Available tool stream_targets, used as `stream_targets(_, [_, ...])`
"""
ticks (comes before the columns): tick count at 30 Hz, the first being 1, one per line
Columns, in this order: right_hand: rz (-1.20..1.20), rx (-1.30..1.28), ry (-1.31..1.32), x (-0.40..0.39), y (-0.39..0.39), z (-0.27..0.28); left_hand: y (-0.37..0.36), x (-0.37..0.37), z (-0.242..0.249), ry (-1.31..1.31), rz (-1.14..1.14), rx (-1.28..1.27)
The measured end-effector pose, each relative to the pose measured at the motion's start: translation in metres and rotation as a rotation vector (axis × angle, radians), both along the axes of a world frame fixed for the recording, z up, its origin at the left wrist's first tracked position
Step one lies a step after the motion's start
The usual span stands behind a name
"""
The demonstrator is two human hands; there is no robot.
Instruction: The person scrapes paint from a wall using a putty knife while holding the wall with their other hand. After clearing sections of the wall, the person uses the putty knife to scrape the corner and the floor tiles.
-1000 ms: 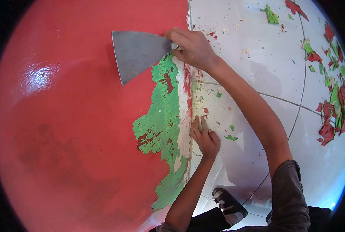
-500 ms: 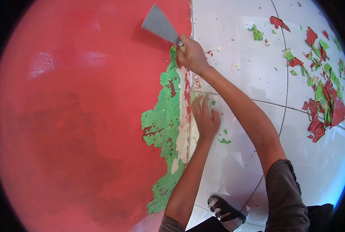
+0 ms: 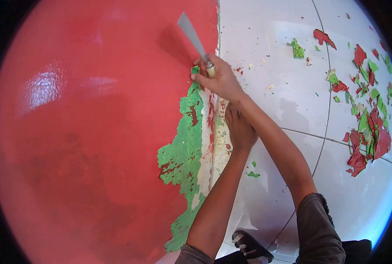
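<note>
From where I stand, the person's right hand (image 3: 222, 79) has its fingers wrapped around the pale handle (image 3: 210, 69) of a scraper (image 3: 193, 36), at the far end of the seam between a red painted surface (image 3: 86, 163) and the white tiles (image 3: 288, 79). The blade points far and a little left, seen almost edge-on, with a soft shadow lying to its left on the red. The thumb and a fingertip of that hand sit beside the far tip of a ragged green patch (image 3: 183, 154); I can't tell whether they pinch its edge.

The left hand (image 3: 241, 132) is just on the near side of the right wrist, over the tiles and close to the seam. The right forearm covers part of it, so I can't say whether its fingers are spread or pressed together.

The green patch runs along the left of the seam from far to near, and a whitish strip (image 3: 207, 149) lies between the two. Cream crumbs (image 3: 223, 136) are scattered left of the left hand, and two small green flakes (image 3: 253, 174) lie nearer on the tiles. Over to the right is a heap of red and green peelings (image 3: 374, 136), and at the near edge there's a dark shoe (image 3: 252, 246)
</note>
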State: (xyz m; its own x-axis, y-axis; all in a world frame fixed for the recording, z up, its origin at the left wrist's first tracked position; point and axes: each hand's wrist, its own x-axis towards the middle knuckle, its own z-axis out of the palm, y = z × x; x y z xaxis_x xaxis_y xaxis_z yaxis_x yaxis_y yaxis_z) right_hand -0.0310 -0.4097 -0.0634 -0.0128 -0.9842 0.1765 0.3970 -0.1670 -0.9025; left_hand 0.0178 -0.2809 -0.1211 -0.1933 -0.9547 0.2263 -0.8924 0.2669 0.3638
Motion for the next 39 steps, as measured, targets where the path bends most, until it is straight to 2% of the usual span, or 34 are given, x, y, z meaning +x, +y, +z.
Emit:
stream_targets(11, [0.040, 0.032, -0.029, 0.005, -0.019, -0.015, -0.004, 0.000, 0.001, 0.032, 0.010, 0.085])
stream_targets(14, [-0.102, -0.003, -0.051, 0.021, -0.019, -0.024, -0.002, 0.003, -0.001, -0.008, 0.011, 0.122])
stream_targets(17, [-0.236, 0.101, -0.236, 0.039, -0.014, -0.025, -0.004, 0.002, 0.000, -0.042, 0.027, 0.145])
stream_targets(20, [-0.386, 0.181, -0.125, 0.051, -0.013, -0.023, -0.004, -0.002, 0.002, -0.024, 0.054, 0.156])
stream_targets(23, [-0.474, 0.206, -0.162, 0.056, -0.014, -0.019, -0.003, -0.004, 0.002, -0.006, 0.055, 0.153])
stream_targets(29, [-0.625, 0.291, -0.048, 0.035, -0.025, -0.027, -0.002, 0.001, 0.001, -0.005, 0.062, 0.216])
stream_targets(30, [-0.653, 0.275, -0.156, 0.028, -0.033, -0.037, -0.003, 0.003, 0.002, -0.003, 0.067, 0.251])
stream_targets(32, [-0.761, 0.303, 0.074, -0.004, -0.029, -0.053, -0.005, 0.004, 0.005, 0.004, 0.003, 0.126])
stream_targets(33, [-0.754, 0.329, 0.033, -0.024, -0.020, -0.044, -0.005, 0.002, 0.006, 0.009, -0.027, 0.064])
stream_targets(35, [-0.570, 0.443, 0.146, -0.057, 0.001, -0.033, -0.008, -0.002, 0.004, -0.014, -0.008, 0.052])
stream_targets(38, [-0.289, 0.520, 0.610, -0.084, 0.029, -0.015, -0.008, -0.001, 0.004, -0.031, -0.013, 0.050])
stream_targets(39, [-0.284, 0.472, 0.660, -0.084, 0.034, -0.021, -0.008, 0.000, 0.004, -0.037, -0.019, 0.045])
